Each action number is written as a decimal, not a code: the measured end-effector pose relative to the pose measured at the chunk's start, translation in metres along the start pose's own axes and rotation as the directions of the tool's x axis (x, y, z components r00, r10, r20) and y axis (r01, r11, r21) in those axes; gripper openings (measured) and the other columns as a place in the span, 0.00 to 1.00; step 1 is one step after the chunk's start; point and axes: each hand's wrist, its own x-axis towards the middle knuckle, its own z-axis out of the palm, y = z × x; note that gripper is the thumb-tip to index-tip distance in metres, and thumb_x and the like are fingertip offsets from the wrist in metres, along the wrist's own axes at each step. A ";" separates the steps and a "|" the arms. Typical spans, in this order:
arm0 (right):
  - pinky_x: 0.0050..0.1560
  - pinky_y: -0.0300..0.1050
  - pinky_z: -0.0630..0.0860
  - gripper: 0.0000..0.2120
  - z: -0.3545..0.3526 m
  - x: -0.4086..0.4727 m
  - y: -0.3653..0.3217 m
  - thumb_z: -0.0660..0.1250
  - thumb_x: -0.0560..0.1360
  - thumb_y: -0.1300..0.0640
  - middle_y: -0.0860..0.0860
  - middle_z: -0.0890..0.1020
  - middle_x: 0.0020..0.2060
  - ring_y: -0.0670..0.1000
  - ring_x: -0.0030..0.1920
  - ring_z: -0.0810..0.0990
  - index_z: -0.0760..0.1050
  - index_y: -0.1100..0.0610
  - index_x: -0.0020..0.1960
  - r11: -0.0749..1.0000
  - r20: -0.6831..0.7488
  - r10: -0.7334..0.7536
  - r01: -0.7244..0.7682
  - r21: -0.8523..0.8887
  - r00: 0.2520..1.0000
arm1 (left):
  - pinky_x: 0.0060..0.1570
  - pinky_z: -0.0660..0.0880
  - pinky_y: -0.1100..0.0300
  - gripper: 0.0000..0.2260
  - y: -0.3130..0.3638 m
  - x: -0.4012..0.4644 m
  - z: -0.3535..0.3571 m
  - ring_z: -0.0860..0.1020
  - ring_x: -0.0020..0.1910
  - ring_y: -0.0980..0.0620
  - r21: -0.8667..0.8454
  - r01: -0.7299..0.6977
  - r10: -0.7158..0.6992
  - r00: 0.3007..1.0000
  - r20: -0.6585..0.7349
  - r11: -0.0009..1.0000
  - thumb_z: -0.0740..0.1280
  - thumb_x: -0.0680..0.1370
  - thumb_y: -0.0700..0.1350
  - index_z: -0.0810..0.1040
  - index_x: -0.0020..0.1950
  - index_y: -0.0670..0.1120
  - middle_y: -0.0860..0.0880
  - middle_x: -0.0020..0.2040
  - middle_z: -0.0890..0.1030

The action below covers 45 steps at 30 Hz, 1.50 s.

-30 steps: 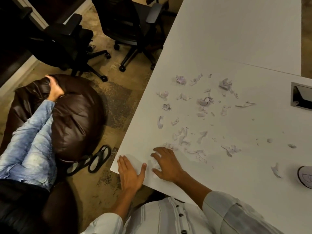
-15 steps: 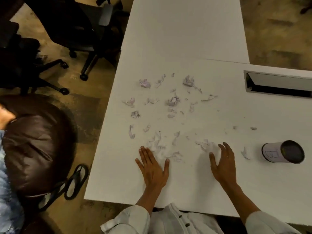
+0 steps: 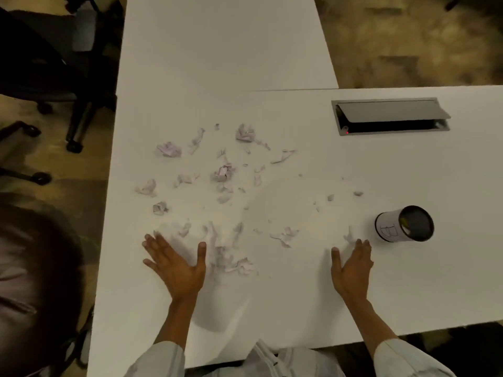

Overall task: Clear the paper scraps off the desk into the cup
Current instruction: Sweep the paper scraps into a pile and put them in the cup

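Several torn and crumpled pale purple paper scraps (image 3: 223,172) lie scattered over the white desk (image 3: 272,300). A white cup (image 3: 404,224) with a dark inside stands at the right, marked with a letter on its side. My left hand (image 3: 177,265) rests flat on the desk with fingers spread, just left of a small heap of scraps (image 3: 234,263). My right hand (image 3: 352,268) lies flat too, fingers apart, a little left of and nearer than the cup, its fingertips by a small scrap (image 3: 349,236). Neither hand holds anything.
A grey cable hatch (image 3: 389,117) with its lid up is set in the desk at the back right. A second white desk (image 3: 223,42) adjoins at the back. Black office chairs (image 3: 54,63) stand left; a dark beanbag (image 3: 35,281) sits lower left.
The view has swung right, bringing the cup and hatch into sight. My hands have left the desk's near corner, spread apart and now lie flat on either side of the nearest scraps.
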 end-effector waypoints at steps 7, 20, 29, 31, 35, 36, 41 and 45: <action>0.76 0.65 0.47 0.39 0.037 0.015 -0.050 0.47 0.78 0.37 0.60 0.52 0.78 0.57 0.79 0.46 0.49 0.63 0.78 0.985 0.027 -0.092 0.095 -0.141 0.995 | 0.73 0.45 0.33 0.51 -0.012 -0.001 0.009 0.39 0.78 0.46 0.217 -0.071 0.017 0.970 0.242 0.974 0.49 0.69 0.75 0.40 0.77 0.40 0.40 0.79 0.44; 0.76 0.62 0.53 0.39 0.008 0.071 -0.078 0.54 0.77 0.36 0.54 0.47 0.79 0.51 0.79 0.46 0.45 0.55 0.79 0.968 -0.065 -0.179 0.187 0.164 0.982 | 0.73 0.42 0.34 0.51 0.029 0.067 0.000 0.39 0.78 0.43 0.060 -0.054 0.046 0.992 0.121 0.997 0.51 0.68 0.76 0.43 0.77 0.41 0.38 0.79 0.43; 0.76 0.64 0.42 0.49 0.007 0.133 -0.058 0.48 0.71 0.25 0.59 0.45 0.79 0.55 0.79 0.41 0.44 0.59 0.78 0.986 0.061 -0.078 0.086 -0.144 0.995 | 0.74 0.44 0.36 0.54 -0.006 0.145 -0.018 0.41 0.78 0.40 0.314 -0.111 0.026 0.964 0.265 0.943 0.44 0.65 0.80 0.40 0.77 0.43 0.38 0.78 0.43; 0.76 0.64 0.43 0.49 0.020 0.130 -0.072 0.47 0.72 0.26 0.60 0.46 0.79 0.56 0.79 0.41 0.45 0.60 0.78 0.969 0.089 -0.140 0.155 -0.194 0.986 | 0.74 0.44 0.36 0.52 0.004 0.143 -0.008 0.40 0.78 0.42 0.291 -0.153 0.062 0.952 0.299 0.944 0.45 0.67 0.78 0.39 0.77 0.42 0.38 0.78 0.42; 0.76 0.64 0.43 0.46 0.051 0.102 -0.108 0.47 0.74 0.28 0.59 0.46 0.79 0.56 0.79 0.42 0.46 0.59 0.79 0.901 0.184 -0.332 0.369 -0.228 0.925 | 0.74 0.42 0.37 0.49 0.032 0.126 0.016 0.41 0.78 0.45 0.216 -0.274 0.190 0.919 0.344 0.937 0.49 0.70 0.75 0.40 0.77 0.42 0.41 0.79 0.44; 0.76 0.64 0.43 0.45 0.058 0.092 -0.116 0.48 0.74 0.28 0.59 0.46 0.79 0.56 0.79 0.41 0.46 0.59 0.79 0.875 0.215 -0.386 0.430 -0.223 0.897 | 0.75 0.42 0.38 0.48 0.040 0.120 0.021 0.42 0.78 0.45 0.196 -0.297 0.217 0.912 0.348 0.935 0.49 0.71 0.74 0.41 0.77 0.42 0.41 0.79 0.44; 0.75 0.67 0.45 0.43 0.086 0.050 -0.146 0.51 0.75 0.30 0.58 0.43 0.79 0.59 0.79 0.42 0.43 0.55 0.79 0.743 0.314 -0.613 0.664 -0.083 0.725 | 0.76 0.39 0.43 0.48 0.066 0.099 0.038 0.42 0.78 0.45 0.019 -0.392 0.363 0.867 0.341 0.920 0.55 0.71 0.72 0.42 0.78 0.42 0.43 0.79 0.43; 0.77 0.62 0.42 0.40 0.062 0.083 -0.134 0.51 0.76 0.32 0.59 0.46 0.79 0.58 0.79 0.44 0.46 0.55 0.79 0.880 0.088 -0.475 0.474 0.030 0.876 | 0.75 0.39 0.42 0.49 0.059 0.131 0.024 0.40 0.78 0.46 -0.037 -0.258 0.260 0.940 0.219 0.965 0.56 0.70 0.73 0.41 0.77 0.42 0.43 0.79 0.42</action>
